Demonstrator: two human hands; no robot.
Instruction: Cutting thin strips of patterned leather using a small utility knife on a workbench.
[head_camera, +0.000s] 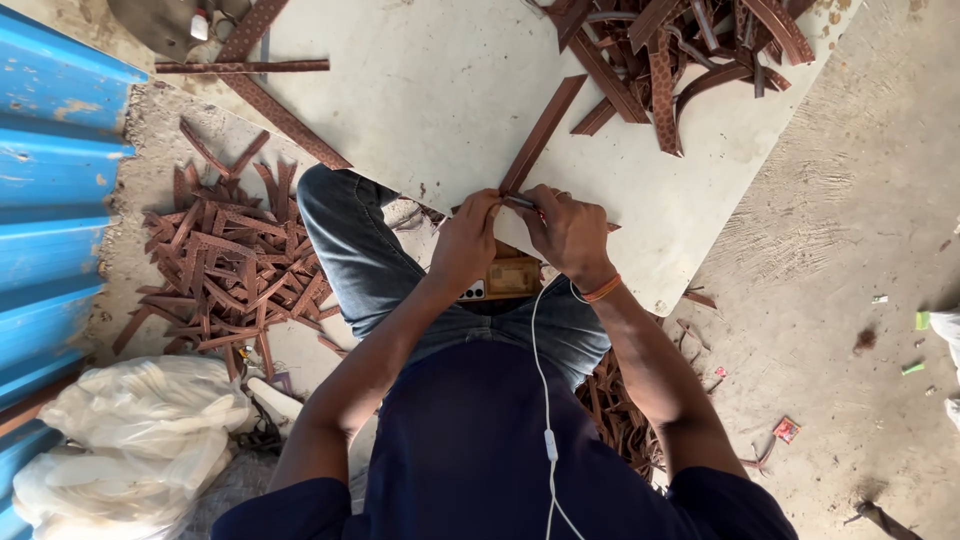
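A long brown leather strip (540, 132) lies on a pale board (440, 90) and runs toward me. My left hand (466, 238) pinches its near end at the board's edge. Close beside it, my right hand (568, 232) is closed over the same end and grips a thin dark tool (524, 203) pressed against the strip. An orange band circles the right wrist. A phone with a brown case (505, 278) rests on my lap below both hands.
A heap of brown strips (680, 45) sits on the board's far right. Another pile of cut strips (230, 260) lies on the ground at left, beside a blue corrugated sheet (50, 200). White plastic bags (130, 430) lie at lower left. More strips (620, 410) lie under my right arm.
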